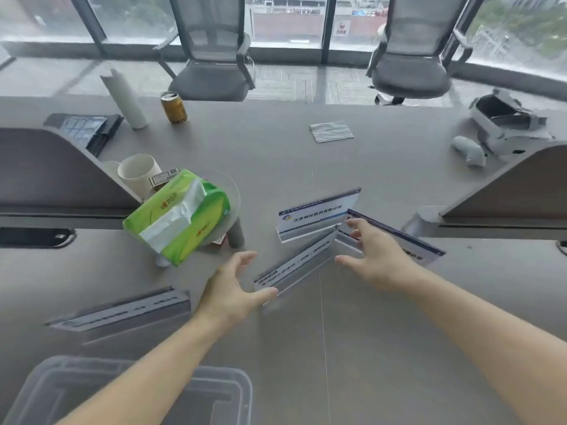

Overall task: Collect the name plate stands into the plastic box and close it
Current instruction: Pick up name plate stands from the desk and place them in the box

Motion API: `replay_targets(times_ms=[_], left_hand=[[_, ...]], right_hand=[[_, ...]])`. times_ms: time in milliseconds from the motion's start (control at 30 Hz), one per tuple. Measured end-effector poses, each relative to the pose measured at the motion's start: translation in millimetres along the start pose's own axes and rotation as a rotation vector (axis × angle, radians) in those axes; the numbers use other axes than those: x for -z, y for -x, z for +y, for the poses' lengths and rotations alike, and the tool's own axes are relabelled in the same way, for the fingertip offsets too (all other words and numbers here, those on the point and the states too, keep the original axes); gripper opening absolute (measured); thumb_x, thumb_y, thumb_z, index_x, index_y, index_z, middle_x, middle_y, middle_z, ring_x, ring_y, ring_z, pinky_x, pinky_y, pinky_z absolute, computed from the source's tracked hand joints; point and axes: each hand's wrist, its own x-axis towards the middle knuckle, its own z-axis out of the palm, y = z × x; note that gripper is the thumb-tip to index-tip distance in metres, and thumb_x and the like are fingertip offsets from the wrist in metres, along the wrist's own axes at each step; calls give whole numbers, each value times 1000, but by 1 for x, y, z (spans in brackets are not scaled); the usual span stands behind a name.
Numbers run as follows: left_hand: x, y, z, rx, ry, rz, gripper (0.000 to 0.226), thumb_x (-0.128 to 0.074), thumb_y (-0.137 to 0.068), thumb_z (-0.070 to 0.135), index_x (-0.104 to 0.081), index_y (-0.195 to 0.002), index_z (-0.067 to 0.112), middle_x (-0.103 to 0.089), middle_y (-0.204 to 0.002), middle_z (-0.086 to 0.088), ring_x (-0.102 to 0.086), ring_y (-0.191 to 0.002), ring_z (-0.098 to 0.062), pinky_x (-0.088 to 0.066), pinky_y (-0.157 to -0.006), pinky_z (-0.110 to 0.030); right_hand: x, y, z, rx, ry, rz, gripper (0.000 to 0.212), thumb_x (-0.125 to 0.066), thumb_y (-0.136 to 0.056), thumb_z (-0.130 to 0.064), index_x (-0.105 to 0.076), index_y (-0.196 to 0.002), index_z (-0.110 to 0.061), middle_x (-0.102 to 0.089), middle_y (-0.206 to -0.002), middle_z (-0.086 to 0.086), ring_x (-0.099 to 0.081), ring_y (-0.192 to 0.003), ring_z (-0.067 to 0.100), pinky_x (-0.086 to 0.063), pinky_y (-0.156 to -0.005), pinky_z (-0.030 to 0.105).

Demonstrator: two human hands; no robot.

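Name plate stands [319, 214] number four, all resting on the grey bench [306, 348] and none in the plastic box [221, 397]. The left stand [122, 311] lies apart near the left forearm. The centre stand [300, 262] runs diagonally between the hands. The rear stand [319, 210] stands upright with its printed card facing the camera. The right stand [414, 251] is partly hidden behind the right hand [377, 256]. The left hand [236, 289] has its fingers spread and released, the thumb at the near end of the centre stand. The right hand is likewise spread and grasps nothing, hovering where the centre and right stands meet; contact cannot be told for either hand. The translucent plastic box sits at the near left edge, open at the top, its moulded floor in view, with the left forearm passing over it. Beyond the stands lie a green tissue pack [181, 216] with a tissue protruding, a white cup [139, 176], a yellow can [174, 107] and a folded napkin [331, 131].
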Motion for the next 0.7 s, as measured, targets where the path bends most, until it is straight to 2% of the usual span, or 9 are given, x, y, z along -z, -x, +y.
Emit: replay_targets(times_ms=[133, 200, 267, 333, 433, 500, 567, 633, 700], left_hand=[[-21, -21, -13, 46, 219, -24, 34, -89, -75, 13, -75, -103, 24, -75, -106, 12, -65, -105, 4, -50, -93, -26], [-27, -28, -17, 52, 331, -7, 21, -84, -78, 4, -78, -95, 14, -78, -94, 6, -69, -85, 5, -50, -82, -17], [-27, -32, -20, 76, 400, 31, 14, -80, -81, 1, -77, -91, 10, -78, -82, 5, -67, -72, 3, -48, -72, -10], [-24, -32, -22, 107, 475, 53, 13, -79, -82, 2, -76, -89, 13, -77, -78, 8, -67, -70, 2, -47, -70, -7], [-19, -31, -20, 110, 515, 61, 15, -78, -82, 3, -75, -88, 16, -76, -77, 10, -67, -73, 2, -48, -75, -8], [-16, -28, -15, 107, 515, 65, 15, -78, -82, 4, -74, -87, 18, -75, -78, 9, -67, -74, 0, -50, -80, -17], [-12, -21, -6, 104, 499, 56, 14, -79, -83, 7, -74, -86, 20, -75, -78, 9, -67, -74, 1, -50, -81, -29], [-3, -9, 12, 110, 493, 37, 13, -78, -84, 10, -73, -86, 21, -74, -73, 13, -66, -71, 4, -48, -77, -32], [11, 4, 38, 111, 503, 23, 12, -78, -84, 11, -72, -87, 21, -73, -71, 15, -66, -70, 5, -47, -76, -32]], right_hand=[[-24, -26, 13, -57, -74, 19, 76, -76, -89, -22, -32, -151, -19, -55, -144, 8, -52, -133, 21, -43, -101, 28], [-37, -36, 23, -76, -139, 38, 74, -75, -90, -20, -33, -151, -20, -57, -139, 5, -53, -130, 20, -45, -103, 30], [-45, -40, 31, -65, -185, 66, 65, -76, -89, -21, -43, -145, -20, -57, -127, -1, -56, -123, 17, -48, -104, 33], [-53, -40, 37, -45, -191, 110, 44, -76, -90, -24, -58, -131, -20, -63, -116, -1, -61, -110, 15, -49, -95, 26], [-64, -28, 41, -11, -214, 180, 9, -73, -93, -19, -67, -99, -19, -68, -84, 0, -63, -81, 13, -42, -66, 7], [-67, -17, 45, 16, -228, 224, 8, -74, -92, -20, -67, -88, -18, -67, -76, -2, -62, -73, 14, -43, -63, 11], [-61, -4, 47, 18, -255, 247, 18, -74, -92, -23, -65, -80, -13, -69, -75, 2, -66, -73, 18, -48, -65, 23], [-46, 14, 41, 29, -290, 252, 27, -74, -92, -26, -59, -76, -10, -70, -75, 7, -67, -74, 25, -53, -68, 35], [-25, 35, 29, 35, -350, 265, 31, -73, -92, -29, -56, -75, -11, -71, -77, 7, -68, -78, 28, -53, -68, 40]])
